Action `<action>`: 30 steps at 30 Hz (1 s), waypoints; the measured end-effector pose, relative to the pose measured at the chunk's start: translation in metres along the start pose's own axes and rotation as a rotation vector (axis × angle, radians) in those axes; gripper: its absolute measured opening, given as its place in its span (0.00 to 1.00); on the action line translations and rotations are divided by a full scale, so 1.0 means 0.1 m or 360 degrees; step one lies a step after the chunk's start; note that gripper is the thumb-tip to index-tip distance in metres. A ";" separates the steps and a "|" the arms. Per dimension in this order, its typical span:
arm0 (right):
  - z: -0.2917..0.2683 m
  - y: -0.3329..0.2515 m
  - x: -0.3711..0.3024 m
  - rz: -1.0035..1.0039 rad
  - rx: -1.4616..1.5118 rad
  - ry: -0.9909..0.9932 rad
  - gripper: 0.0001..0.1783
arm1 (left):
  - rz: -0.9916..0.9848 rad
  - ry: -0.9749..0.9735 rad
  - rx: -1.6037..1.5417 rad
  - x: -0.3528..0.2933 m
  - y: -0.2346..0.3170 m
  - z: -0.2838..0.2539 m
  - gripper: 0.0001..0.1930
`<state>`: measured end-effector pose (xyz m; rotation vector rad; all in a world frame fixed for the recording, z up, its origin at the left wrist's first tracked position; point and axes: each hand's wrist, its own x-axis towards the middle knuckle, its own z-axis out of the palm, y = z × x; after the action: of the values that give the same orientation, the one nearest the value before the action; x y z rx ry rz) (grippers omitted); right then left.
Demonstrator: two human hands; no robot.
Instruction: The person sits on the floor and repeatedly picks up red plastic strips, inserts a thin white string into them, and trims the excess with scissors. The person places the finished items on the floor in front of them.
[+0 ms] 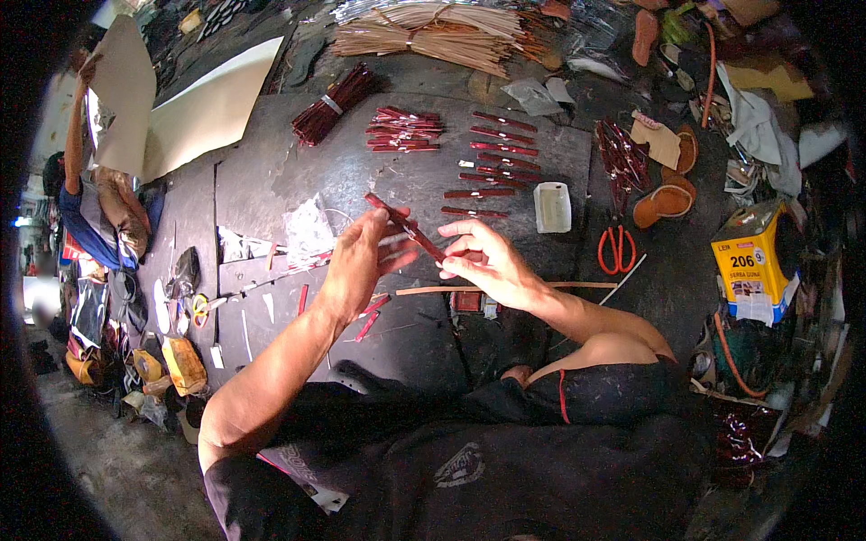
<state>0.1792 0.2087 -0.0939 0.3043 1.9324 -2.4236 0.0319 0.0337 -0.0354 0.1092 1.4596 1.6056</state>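
Note:
A glossy dark red strip (417, 236) slants between my two hands above the dark work table. My left hand (359, 252) is closed on its upper left part, fingers partly behind it. The lower right end sits in a pinch of my right hand (487, 263). Beyond the hands lie separate red strips (503, 149) in a loose column, several of them with small pale marks. To their left is a pile of similar strips (403, 131). A banded bundle of dark red strips (332, 104) lies farther left.
Orange-handled scissors (617, 251) and a white tray (552, 207) lie to the right, near brown sandals (664, 200) and a yellow can (749, 261). A tan strip (559, 285) crosses the table. At far left another person's arm (74, 135) holds a large pale sheet (122, 99).

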 end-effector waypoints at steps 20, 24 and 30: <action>-1.01 0.59 1.17 -0.0393 -0.1845 0.0313 0.14 | 0.0127 -0.0295 0.1943 -0.28 0.30 -0.62 0.18; -1.07 0.86 2.02 -0.0732 -0.2051 0.0227 0.15 | 0.0003 -0.0199 0.1920 -0.37 0.33 -0.69 0.18; -1.18 1.06 2.33 -0.0741 -0.2232 0.0203 0.19 | -0.0084 -0.0124 0.1890 -0.41 0.28 -0.90 0.20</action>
<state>-0.0178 0.3216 -0.2598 -0.0786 3.3453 -0.5994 -0.0156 -0.0555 -0.0187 0.7759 2.1307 0.4954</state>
